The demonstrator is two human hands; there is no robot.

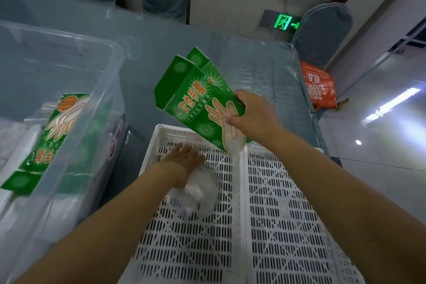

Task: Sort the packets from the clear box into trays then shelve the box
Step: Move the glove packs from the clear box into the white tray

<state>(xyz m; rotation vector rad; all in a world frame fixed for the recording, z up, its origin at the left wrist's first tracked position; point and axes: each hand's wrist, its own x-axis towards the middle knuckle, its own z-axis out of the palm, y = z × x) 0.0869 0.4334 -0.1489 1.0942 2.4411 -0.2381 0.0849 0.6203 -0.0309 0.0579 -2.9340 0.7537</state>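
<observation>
My right hand [252, 114] grips green glove packets [196, 99], two by the look of it, in the air above the far end of two white slotted trays. My left hand [184, 157] reaches down into the left tray [184, 249], fingers spread flat over a clear plastic packet [196, 191] that lies on the tray floor. The right tray [288, 226] sits side by side with the left one. The clear box [92, 104] stands at the left, with another green glove packet [48, 136] and pale plastic packets inside.
A blue-grey padded surface under clear film [253, 71] lies beyond the trays. An orange bag [319, 85] sits at its right edge on the floor side. A green exit sign [283, 22] glows on the far wall. Shiny floor runs along the right.
</observation>
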